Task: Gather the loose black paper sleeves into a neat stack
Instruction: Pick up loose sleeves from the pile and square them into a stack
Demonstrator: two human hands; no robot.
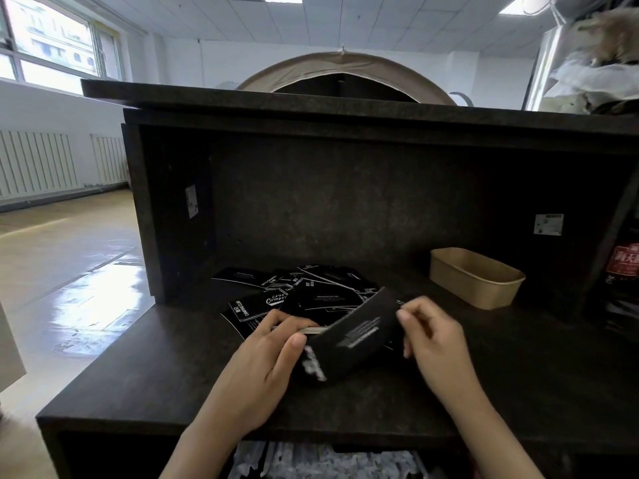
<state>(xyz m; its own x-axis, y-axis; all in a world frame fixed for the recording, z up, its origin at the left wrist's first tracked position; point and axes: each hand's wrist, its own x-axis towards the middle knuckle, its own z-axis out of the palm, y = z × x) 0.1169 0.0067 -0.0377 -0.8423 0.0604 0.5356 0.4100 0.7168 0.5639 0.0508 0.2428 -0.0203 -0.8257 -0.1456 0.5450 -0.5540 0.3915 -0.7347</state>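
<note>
Between my two hands, low on the tabletop [173, 368], sits the stack [349, 340], long axis running left-near to right-far. My left hand [262, 361] pinches its near-left end; my right hand [432, 337] curls on its far-right edge. Loose sleeves [297, 288] lie just beyond, nearer my left hand, I judge.

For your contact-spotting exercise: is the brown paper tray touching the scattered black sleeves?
Apart. The head view shows bare dark counter between the brown paper tray and the scattered black sleeves.
</note>
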